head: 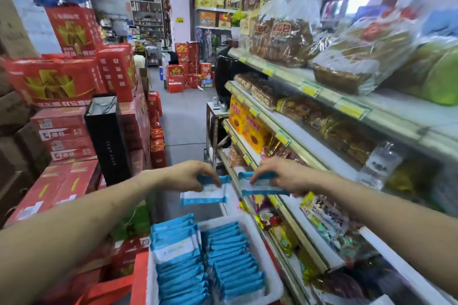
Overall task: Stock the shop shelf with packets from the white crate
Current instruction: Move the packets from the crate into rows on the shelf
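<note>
Head view: both arms reach forward over the white crate [272,277], which sits low in the aisle against the foot of the shop shelf [297,239]. The crate holds two rows of blue-and-white packets [223,262] standing on edge, packed close.

The left hand [190,173] pinches the top edge of one blue-and-white packet [205,192] between thumb and fingertips; the packet hangs over the floor just beyond the crate's far rim. The right hand [280,176] pinches a second packet [262,184] by its upper edge the same way and holds it over the front rail of the shelf. The two packets are near each other but apart.

Under and beside the right hand the shelf tier carries bright sweet bags [329,223], crowded up to the rail. On the tier above stand orange sunflower boxes [247,126], wrapped cakes and a clear water bottle [379,163]. The top tier holds large bread bags [280,37].

On the left side of the aisle, red cartons [62,82] are stacked high, with a tall black paper bag [109,136] leaning against them and a green bag [135,223] just left of the crate. A small stool [215,116] stands at the shelf's far end, with more red boxes [186,74] on the floor beyond.
</note>
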